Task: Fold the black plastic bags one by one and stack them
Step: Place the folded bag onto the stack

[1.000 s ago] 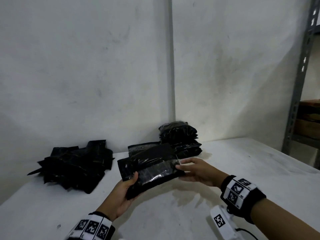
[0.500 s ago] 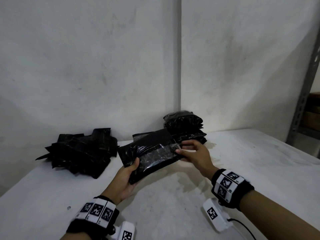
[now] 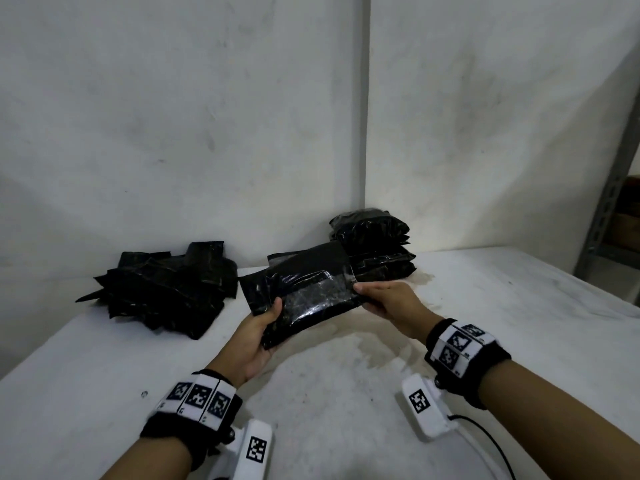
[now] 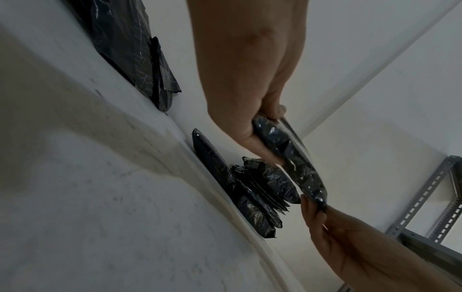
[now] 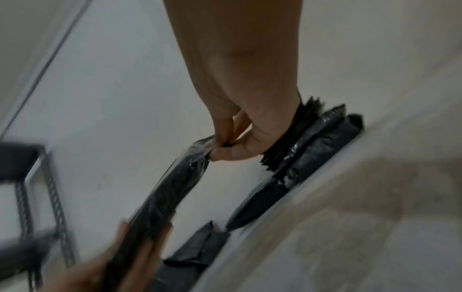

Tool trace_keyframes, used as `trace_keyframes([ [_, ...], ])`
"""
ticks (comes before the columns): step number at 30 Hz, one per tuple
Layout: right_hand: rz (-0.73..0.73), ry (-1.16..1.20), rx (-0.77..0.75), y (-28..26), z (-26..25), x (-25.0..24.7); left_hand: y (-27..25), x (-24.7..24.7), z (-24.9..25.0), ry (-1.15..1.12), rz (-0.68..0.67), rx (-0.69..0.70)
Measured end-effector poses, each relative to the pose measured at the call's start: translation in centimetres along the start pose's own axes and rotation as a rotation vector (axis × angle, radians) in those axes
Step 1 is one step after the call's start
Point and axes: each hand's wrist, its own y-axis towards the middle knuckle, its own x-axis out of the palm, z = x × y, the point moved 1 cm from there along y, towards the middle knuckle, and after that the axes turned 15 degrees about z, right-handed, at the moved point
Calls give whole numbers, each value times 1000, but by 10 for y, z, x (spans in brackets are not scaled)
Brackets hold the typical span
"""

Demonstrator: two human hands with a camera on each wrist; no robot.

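I hold a folded black plastic bag (image 3: 304, 296) in the air above the white table (image 3: 346, 393). My left hand (image 3: 258, 332) grips its near left corner, thumb on top. My right hand (image 3: 384, 299) pinches its right end. The left wrist view shows the bag (image 4: 292, 156) edge-on between both hands, and the right wrist view shows the bag (image 5: 172, 189) bowed between them. A stack of folded bags (image 3: 374, 247) stands just behind it by the wall. A loose pile of unfolded black bags (image 3: 166, 289) lies at the left.
One flat black bag (image 3: 277, 261) lies on the table behind the held one. The wall corner runs close behind the stack. A grey metal shelf upright (image 3: 609, 202) stands at the right edge. A cable (image 3: 485, 441) trails under my right forearm.
The bag and both hands have shifted slightly toward the stack at the back. My right hand now pinches the bag's end rather than lying against it. The camera has tilted down a little.
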Motion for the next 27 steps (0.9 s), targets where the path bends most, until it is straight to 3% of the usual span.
trace_keyframes([
  [2, -55, 71, 187, 0, -2, 0, -2, 0, 2, 20, -12, 2],
  [4, -77, 95, 276, 0, -5, -2, -1, 0, 4, 7, -12, -4],
  [8, -180, -9, 202, -2, -13, 1, -4, 2, 9, -42, -17, -20],
  [12, -302, 15, 239, -4, -12, 11, -7, 1, 14, -115, -53, -84],
  [15, -289, 48, 246, -1, -6, 17, -1, -4, 15, -150, -18, -140],
  [23, -245, 7, 309, -5, -2, 44, 13, -24, 27, 25, -69, -78],
  [25, -199, -94, 212, -3, -2, 55, 20, -30, 32, 3, -30, -87],
  [27, -79, -256, -138, -2, -3, 65, 25, -32, 38, -49, 3, -109],
])
